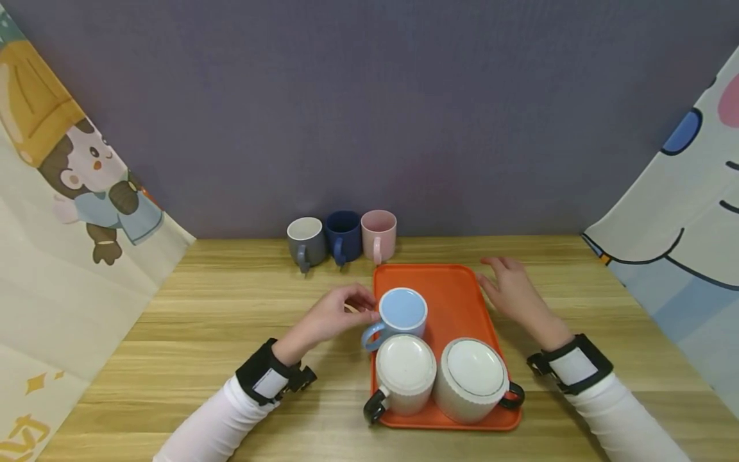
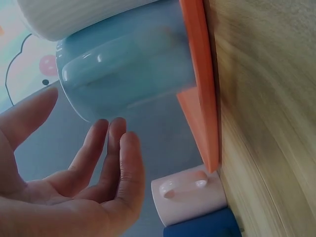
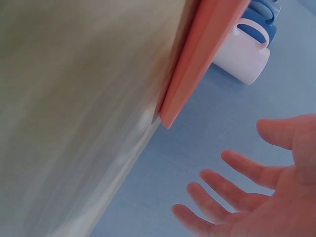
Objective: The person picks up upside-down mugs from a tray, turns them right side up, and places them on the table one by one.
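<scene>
A light blue mug point(image 1: 403, 309) stands upside down at the left side of an orange tray point(image 1: 450, 289), its handle toward the left. My left hand point(image 1: 337, 314) is beside this mug, thumb and fingers apart and loosely bent. In the left wrist view the fingertips point(image 2: 117, 123) of that hand come close to the mug's base edge, with nothing held. Off the tray's right edge, my right hand point(image 1: 514, 295) hovers with its fingers spread and holds nothing. Two cream mugs with black handles, one at left point(image 1: 406, 372) and one at right point(image 1: 472, 378), sit upside down on the tray's near end.
Behind the tray, a grey mug point(image 1: 306, 240), a navy mug point(image 1: 343, 236) and a pink mug point(image 1: 379, 232) stand upright in a row near the grey back panel point(image 1: 404, 115). Printed cloths hang at both sides of the wooden table point(image 1: 242, 289).
</scene>
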Motion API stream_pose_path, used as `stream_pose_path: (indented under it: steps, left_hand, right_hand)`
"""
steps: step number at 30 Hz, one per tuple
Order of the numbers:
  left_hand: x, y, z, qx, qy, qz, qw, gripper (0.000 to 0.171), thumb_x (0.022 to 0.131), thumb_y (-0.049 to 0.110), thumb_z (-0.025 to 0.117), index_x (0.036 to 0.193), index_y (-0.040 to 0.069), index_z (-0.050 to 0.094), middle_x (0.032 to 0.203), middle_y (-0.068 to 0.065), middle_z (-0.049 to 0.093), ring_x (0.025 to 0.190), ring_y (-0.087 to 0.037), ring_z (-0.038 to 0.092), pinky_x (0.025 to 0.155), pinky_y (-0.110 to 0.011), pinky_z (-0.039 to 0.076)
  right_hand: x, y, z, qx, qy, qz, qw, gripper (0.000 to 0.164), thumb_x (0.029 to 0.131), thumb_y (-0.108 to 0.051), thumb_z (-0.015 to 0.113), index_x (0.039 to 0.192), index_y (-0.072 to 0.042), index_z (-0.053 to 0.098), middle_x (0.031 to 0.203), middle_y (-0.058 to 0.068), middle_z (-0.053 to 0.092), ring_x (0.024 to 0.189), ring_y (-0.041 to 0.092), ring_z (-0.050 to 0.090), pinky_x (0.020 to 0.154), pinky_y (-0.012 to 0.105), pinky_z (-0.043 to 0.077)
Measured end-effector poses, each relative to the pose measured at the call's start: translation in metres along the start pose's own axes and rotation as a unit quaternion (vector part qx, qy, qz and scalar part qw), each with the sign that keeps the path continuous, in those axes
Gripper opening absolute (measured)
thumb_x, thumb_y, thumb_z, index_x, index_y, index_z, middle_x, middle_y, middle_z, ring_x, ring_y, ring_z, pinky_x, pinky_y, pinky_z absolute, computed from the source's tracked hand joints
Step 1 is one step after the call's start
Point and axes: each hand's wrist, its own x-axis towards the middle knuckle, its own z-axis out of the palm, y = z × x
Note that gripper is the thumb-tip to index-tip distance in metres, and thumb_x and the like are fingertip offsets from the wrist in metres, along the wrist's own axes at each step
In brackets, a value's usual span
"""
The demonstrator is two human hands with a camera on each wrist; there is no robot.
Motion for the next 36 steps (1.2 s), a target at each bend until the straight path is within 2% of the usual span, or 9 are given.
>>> stream_pose_path:
  steps: [8,12,22,31,36]
  left_hand:
    - [0.000,-0.001,0.004,0.023,-0.021,-0.009,0.9995,0.023,0.083,0.021,0.073,0.098,0.005,0.066,0.090,-0.004,0.065,0.082,-0.014,0.058,0.074,-0.030,0.050]
    - [0.000,-0.002,0.006,0.035,-0.031,-0.015,0.9988,0.019,0.084,0.023,0.072,0.092,0.006,0.067,0.085,-0.001,0.065,0.078,-0.013,0.057,0.068,-0.024,0.049]
    - [-0.003,-0.001,0.011,0.056,-0.074,-0.017,0.9956,0.019,0.085,0.026,0.071,0.081,0.008,0.065,0.071,0.005,0.057,0.066,-0.009,0.050,0.057,-0.020,0.041]
    - [-0.004,0.001,0.012,0.066,-0.068,-0.011,0.9954,0.017,0.086,0.023,0.070,0.079,0.007,0.067,0.069,0.004,0.057,0.063,-0.008,0.048,0.056,-0.020,0.039]
    - [-0.003,0.002,0.013,0.054,-0.076,-0.013,0.9956,0.019,0.088,0.020,0.068,0.080,0.003,0.068,0.070,-0.003,0.062,0.062,-0.008,0.048,0.055,-0.020,0.038]
  right_hand:
    - [0.005,-0.006,0.005,0.009,-0.016,0.003,1.000,0.037,0.095,-0.017,0.057,0.122,0.008,0.053,0.119,0.034,0.052,0.111,0.052,0.046,0.095,0.062,0.036]
    - [0.008,-0.012,0.007,0.011,-0.012,-0.010,1.000,0.038,0.094,-0.017,0.059,0.121,0.008,0.053,0.118,0.033,0.053,0.109,0.049,0.049,0.092,0.060,0.040]
    - [0.014,-0.020,0.009,0.015,-0.007,-0.019,1.000,0.036,0.093,-0.015,0.060,0.121,0.007,0.054,0.118,0.032,0.054,0.111,0.049,0.049,0.095,0.059,0.038]
    - [0.018,-0.025,0.012,0.018,-0.023,-0.016,0.999,0.040,0.094,-0.019,0.059,0.123,0.007,0.053,0.121,0.032,0.052,0.116,0.049,0.044,0.098,0.061,0.035]
    - [0.022,-0.030,0.012,0.028,-0.028,-0.013,0.999,0.040,0.095,-0.021,0.057,0.124,0.006,0.053,0.123,0.031,0.051,0.118,0.050,0.042,0.099,0.061,0.034]
